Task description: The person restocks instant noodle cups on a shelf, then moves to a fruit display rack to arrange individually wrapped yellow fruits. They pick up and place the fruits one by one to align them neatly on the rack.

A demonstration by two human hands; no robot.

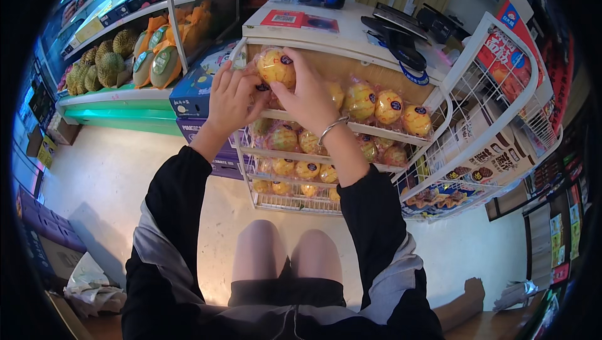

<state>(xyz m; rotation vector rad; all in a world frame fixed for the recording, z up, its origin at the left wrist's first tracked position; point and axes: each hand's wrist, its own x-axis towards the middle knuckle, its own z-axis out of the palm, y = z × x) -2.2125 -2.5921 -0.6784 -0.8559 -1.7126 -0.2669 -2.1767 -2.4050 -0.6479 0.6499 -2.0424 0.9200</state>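
My right hand [308, 95] grips a yellow round fruit [276, 68] in clear, patterned plastic wrap with a dark round sticker, above the left end of a white wire rack's top shelf. My left hand [237, 93] is at that same end, fingers bent, beside a second wrapped fruit whose dark sticker shows between the hands; whether it grips this one I cannot tell. Along the top shelf, to the right, sit more wrapped yellow fruits [360, 101]. Several similar wrapped fruits [308, 142] fill the lower shelves. A metal bracelet is on my right wrist.
Behind the rack stands a white counter [352, 15] with black devices. Stacked fruit boxes [193, 100] touch its left side. Further left, a display shelf [117, 98] holds durians and netted melons. A wire rack [470, 119] with packaged snacks stands to the right.
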